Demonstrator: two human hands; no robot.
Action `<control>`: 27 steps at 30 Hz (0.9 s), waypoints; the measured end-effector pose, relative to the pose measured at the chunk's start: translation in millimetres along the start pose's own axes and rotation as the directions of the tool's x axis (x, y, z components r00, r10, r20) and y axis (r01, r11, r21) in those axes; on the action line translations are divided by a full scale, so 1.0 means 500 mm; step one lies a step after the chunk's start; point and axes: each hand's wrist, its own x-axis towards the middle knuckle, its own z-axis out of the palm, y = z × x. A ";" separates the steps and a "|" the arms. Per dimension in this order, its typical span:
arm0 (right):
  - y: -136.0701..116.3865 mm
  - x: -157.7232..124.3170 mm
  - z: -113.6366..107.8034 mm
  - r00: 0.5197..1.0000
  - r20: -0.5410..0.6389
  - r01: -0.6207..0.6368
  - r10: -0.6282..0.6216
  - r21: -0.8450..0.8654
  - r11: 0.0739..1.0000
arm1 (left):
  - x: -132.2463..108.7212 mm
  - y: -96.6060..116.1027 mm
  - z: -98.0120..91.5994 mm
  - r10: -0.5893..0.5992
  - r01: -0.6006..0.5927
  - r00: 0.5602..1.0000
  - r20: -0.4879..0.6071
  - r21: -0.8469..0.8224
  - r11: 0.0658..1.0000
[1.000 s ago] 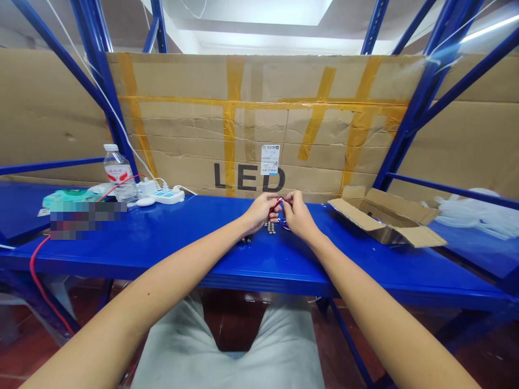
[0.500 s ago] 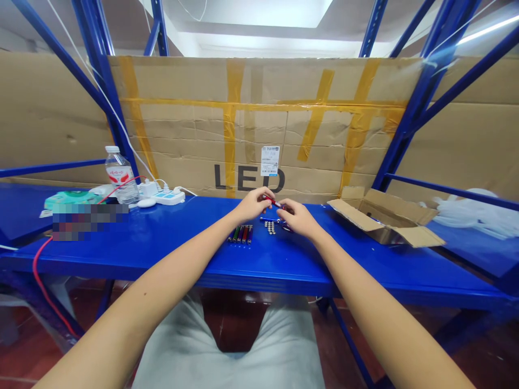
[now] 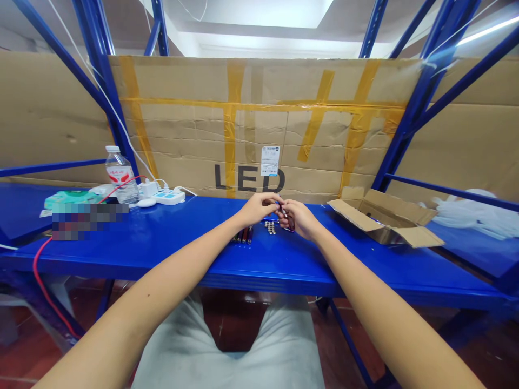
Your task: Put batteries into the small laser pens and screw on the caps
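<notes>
My right hand (image 3: 299, 218) is closed round a slim red metal tube (image 3: 288, 220), like a small penlight, which now stands steeply tilted. At the tube's upper end the fingertips of my left hand (image 3: 261, 207) are pinched together; whatever they hold is hidden. Just below my hands, small silver button cells (image 3: 270, 227) lie in short rows on the table. A blue tube behind them is mostly covered by my fingers. Under my left wrist several coloured metal tubes (image 3: 244, 235) lie side by side, partly hidden.
An open cardboard box (image 3: 385, 219) stands on the blue table (image 3: 170, 265) at the right. To the left are a water bottle (image 3: 120, 175), a white power strip (image 3: 169, 196) and a green packet (image 3: 73, 199). A large cardboard sheet (image 3: 182, 129) closes off the back.
The red tube has swung from nearly level to steep and lies further into my right hand. My left hand has moved slightly right and down, covering more of the coloured tubes.
</notes>
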 end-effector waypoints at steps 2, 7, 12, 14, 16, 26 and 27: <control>-0.003 0.000 -0.002 0.999 0.025 -0.037 0.036 0.045 0.998 | 0.002 -0.005 0.000 -0.018 0.018 1.000 -0.019 -0.001 1.000; -0.008 -0.002 -0.004 0.999 -0.009 -0.046 0.046 0.031 0.998 | 0.016 -0.016 -0.021 -0.162 0.081 0.958 -0.236 -0.321 0.944; -0.004 -0.003 -0.004 0.997 -0.039 -0.069 0.065 -0.112 0.991 | 0.022 -0.021 -0.054 -0.311 0.123 0.934 -0.177 -0.657 0.744; -0.002 -0.003 -0.005 0.995 -0.050 -0.096 0.088 -0.183 0.978 | 0.020 -0.023 -0.060 -0.329 0.125 0.930 -0.166 -0.697 0.706; -0.001 -0.003 -0.005 0.993 -0.064 -0.115 0.103 -0.219 0.969 | 0.019 -0.025 -0.063 -0.335 0.117 0.926 -0.172 -0.714 0.691; -0.002 -0.006 -0.003 0.993 -0.065 -0.113 0.101 -0.218 0.969 | 0.020 -0.031 -0.066 -0.380 0.157 0.910 -0.165 -0.712 0.684; -0.001 -0.005 -0.004 0.993 -0.060 -0.115 0.104 -0.223 0.968 | 0.020 -0.031 -0.065 -0.382 0.158 0.909 -0.166 -0.711 0.685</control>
